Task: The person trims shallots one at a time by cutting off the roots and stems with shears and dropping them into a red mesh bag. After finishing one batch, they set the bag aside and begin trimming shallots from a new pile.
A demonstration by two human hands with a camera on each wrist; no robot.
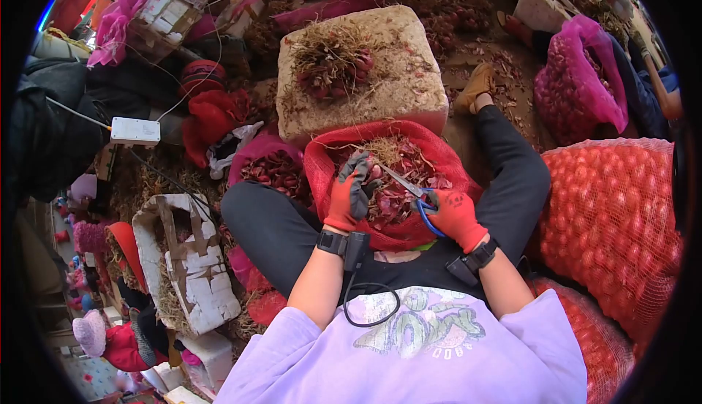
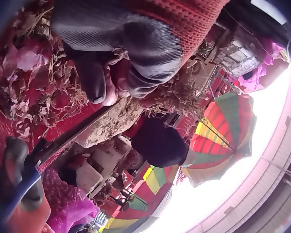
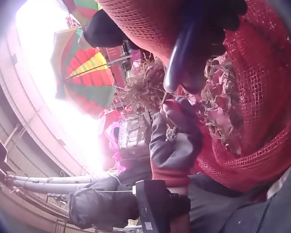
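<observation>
Head view: left hand (image 1: 349,193) fingers pinch a shallot (image 1: 374,174) over the red mesh bag (image 1: 322,163) on the lap. Right hand (image 1: 455,216) fingers curl through the blue handles of scissors (image 1: 404,184), blades pointing at the shallot. Behind stands a foam box (image 1: 409,82).

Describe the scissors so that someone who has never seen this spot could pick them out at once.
Start at the big pale block heaped with rooty shallots; just below it a red mesh sack lies open in the seated person's lap. Over its peelings the right hand grips the scissors: the only metal blades there, with blue loop handles among red gloves and skins.
</observation>
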